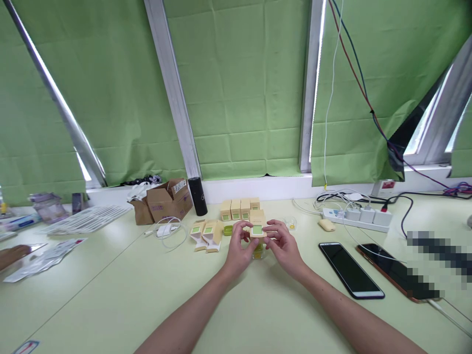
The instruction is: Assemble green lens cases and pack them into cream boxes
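Note:
Both my hands meet over the middle of the pale green table (pixel 236 314). My left hand (pixel 239 248) and my right hand (pixel 282 246) pinch a small tan box with a green label (pixel 257 227) from either side, fingers closed on it. A small yellowish item (pixel 258 251) sits under the box between my hands; I cannot make out what it is. Behind stands a row of upright tan boxes (pixel 239 209). Two open tan boxes (pixel 206 235) lie flat to the left of my left hand.
A black cylinder (pixel 198 195) and brown cardboard boxes (pixel 165 201) stand at the back left, with a white cable (pixel 167 231). Two phones (pixel 350 269) (pixel 396 271) lie at the right, behind them a power strip (pixel 356 216). Another person's hand (pixel 13 255) rests far left among papers.

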`<action>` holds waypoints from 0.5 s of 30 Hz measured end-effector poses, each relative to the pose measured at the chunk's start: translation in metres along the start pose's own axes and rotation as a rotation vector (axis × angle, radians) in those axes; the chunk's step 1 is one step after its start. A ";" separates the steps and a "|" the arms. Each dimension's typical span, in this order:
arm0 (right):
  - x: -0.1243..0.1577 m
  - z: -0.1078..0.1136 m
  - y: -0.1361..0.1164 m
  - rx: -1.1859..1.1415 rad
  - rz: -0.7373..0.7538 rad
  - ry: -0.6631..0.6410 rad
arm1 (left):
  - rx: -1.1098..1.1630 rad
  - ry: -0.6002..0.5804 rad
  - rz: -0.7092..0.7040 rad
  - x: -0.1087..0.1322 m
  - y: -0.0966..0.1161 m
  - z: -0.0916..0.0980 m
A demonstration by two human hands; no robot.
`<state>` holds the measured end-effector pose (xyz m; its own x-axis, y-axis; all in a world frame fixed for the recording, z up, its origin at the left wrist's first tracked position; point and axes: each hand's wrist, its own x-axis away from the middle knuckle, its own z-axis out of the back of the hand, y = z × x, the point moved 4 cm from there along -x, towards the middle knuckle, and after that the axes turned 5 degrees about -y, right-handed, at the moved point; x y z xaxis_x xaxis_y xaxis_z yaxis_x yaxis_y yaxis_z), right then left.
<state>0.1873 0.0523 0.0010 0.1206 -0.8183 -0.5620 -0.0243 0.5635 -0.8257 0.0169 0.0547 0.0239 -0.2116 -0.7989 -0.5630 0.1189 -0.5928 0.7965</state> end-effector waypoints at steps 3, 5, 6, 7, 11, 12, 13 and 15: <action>0.000 0.000 -0.001 0.012 -0.001 -0.005 | -0.010 0.007 0.006 0.000 0.000 -0.001; 0.000 0.000 -0.001 0.011 0.002 -0.005 | -0.019 0.016 0.008 0.000 -0.001 -0.001; 0.000 0.000 -0.001 0.009 0.003 -0.004 | -0.023 0.018 0.007 0.000 -0.002 -0.001; 0.000 0.000 -0.002 0.007 0.003 -0.004 | -0.028 0.019 0.004 0.000 -0.002 0.000; 0.000 0.000 -0.003 -0.024 0.007 -0.020 | -0.036 -0.012 -0.048 0.000 0.001 0.002; 0.000 0.000 -0.004 -0.035 0.013 -0.027 | -0.035 -0.022 -0.064 0.000 0.002 0.003; 0.000 0.000 -0.004 -0.044 0.020 -0.033 | -0.035 -0.030 -0.078 0.001 0.004 0.004; -0.001 0.000 -0.006 -0.050 0.032 -0.040 | -0.045 -0.033 -0.095 0.001 0.006 0.005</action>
<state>0.1871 0.0495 0.0062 0.1584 -0.7945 -0.5862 -0.0780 0.5818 -0.8096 0.0124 0.0506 0.0293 -0.2560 -0.7354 -0.6275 0.1405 -0.6705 0.7285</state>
